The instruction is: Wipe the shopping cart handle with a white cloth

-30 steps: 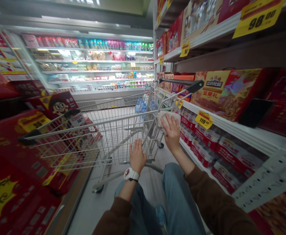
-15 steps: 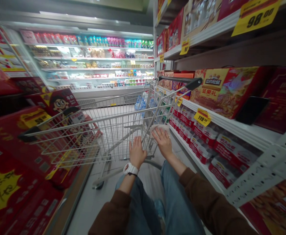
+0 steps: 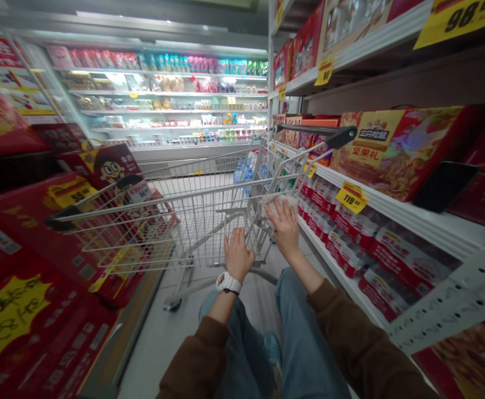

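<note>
Against the cart (image 3: 209,221), a soft, light cloth (image 3: 276,203) was pressed by the right hand (image 3: 286,230), fingers spread flat; the left hand (image 3: 237,256) was laid open on stiff wire.

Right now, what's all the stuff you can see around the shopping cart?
silver wire shopping cart: one, with a black handle bar, in the aisle centre.
pale cloth: one, whitish, pressed on the cart's wire end under the right hand.
red gift boxes: many, red and yellow, on shelves both sides.
yellow price tags: several, on the right-hand shelf edges.
lit chiller case: one, with colourful packs, at the aisle's far end.
blue jeans: one pair, on the person's legs below.
white wristwatch: one, on the left wrist.
left hand: flat on the cart's wire end.
right hand: on the cloth.
</note>
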`<state>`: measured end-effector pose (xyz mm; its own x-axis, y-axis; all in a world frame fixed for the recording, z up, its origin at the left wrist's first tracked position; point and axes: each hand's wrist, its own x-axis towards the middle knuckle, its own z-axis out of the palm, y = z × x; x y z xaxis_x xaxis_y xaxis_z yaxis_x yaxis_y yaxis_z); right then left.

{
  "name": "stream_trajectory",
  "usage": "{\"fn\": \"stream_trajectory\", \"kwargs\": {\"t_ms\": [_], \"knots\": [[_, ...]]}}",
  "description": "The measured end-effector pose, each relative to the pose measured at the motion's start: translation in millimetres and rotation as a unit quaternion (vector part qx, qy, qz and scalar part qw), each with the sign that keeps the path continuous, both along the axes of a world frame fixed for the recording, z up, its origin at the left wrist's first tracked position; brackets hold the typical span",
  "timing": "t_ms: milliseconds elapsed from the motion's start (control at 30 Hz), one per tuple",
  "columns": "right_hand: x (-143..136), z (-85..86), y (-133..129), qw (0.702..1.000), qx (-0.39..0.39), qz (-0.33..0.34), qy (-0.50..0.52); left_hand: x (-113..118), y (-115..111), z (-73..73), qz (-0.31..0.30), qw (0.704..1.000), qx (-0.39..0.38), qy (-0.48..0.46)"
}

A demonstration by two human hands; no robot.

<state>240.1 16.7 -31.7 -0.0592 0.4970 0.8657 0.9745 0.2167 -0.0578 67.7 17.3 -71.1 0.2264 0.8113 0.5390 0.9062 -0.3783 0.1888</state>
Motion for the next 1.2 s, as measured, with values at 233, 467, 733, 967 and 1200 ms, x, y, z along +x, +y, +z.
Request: {"fn": "stream_trajectory", "kwargs": {"t_ms": [233,467,733,967,1200], "knots": [[-10,-30.4,-23,0.996,-0.061,0.063,-0.028,-7,3,1.1,-0.022,1.000,-0.006,0.016],[3,16.8,-6,1.000,0.017,0.019,0.015,-7,4,-5.2,-0.019,1.000,-0.001,0.009],[-15,-61.5,-14,0.994,-0.054,0.066,-0.066,-5,5,-8.5,-0.017,1.000,0.004,0.012],[-6,-10.4,-19,0.998,0.014,0.056,-0.029,-7,4,-11.9,-0.028,1.000,0.001,-0.003],[-2,-28.4,4,0.998,0.026,0.020,-0.045,0,-1,-5.7,-0.007,1.000,-0.007,-0.023]]}}
